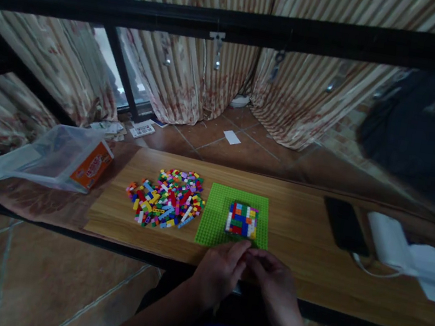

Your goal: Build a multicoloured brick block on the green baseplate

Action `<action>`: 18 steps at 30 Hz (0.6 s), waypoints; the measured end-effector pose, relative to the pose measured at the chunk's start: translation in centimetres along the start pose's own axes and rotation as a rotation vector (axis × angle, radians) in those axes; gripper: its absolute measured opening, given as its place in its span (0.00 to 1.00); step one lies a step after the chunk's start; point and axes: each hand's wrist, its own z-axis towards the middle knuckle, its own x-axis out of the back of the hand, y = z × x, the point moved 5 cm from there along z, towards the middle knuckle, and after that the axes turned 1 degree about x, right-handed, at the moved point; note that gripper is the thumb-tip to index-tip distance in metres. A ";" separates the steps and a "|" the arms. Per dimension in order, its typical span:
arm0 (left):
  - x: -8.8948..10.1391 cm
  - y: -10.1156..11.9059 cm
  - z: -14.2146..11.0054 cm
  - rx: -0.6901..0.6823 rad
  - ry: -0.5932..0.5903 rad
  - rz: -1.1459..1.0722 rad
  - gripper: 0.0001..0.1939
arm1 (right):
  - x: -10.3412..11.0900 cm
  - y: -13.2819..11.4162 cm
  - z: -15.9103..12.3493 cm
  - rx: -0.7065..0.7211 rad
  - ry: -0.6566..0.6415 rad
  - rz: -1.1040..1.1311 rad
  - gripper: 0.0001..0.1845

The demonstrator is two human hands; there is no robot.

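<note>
My left hand [220, 269] and my right hand [269, 276] meet at the front edge of the green baseplate [215, 213]. The fingers of both are closed, and their tips come together; whatever is pinched there is too small or hidden to make out. Just beyond my fingertips, a block of toy bricks [242, 220] in red, blue, white, green and yellow stands on the right part of the baseplate. Left of the plate lies a heap of loose toy bricks [172, 200] in many colours.
A clear plastic bin [65, 151] with an orange label stands left of the wooden board [291, 220]. On the right lie a black phone [345, 224], a white box-shaped device [390, 242] and a white cable [376, 274]. A dark bar [240, 26] crosses beyond the table, before curtains.
</note>
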 end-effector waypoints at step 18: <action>1.8 -4.1 0.5 0.175 0.273 0.095 0.22 | 4.0 -2.0 8.9 0.309 0.227 -0.314 0.16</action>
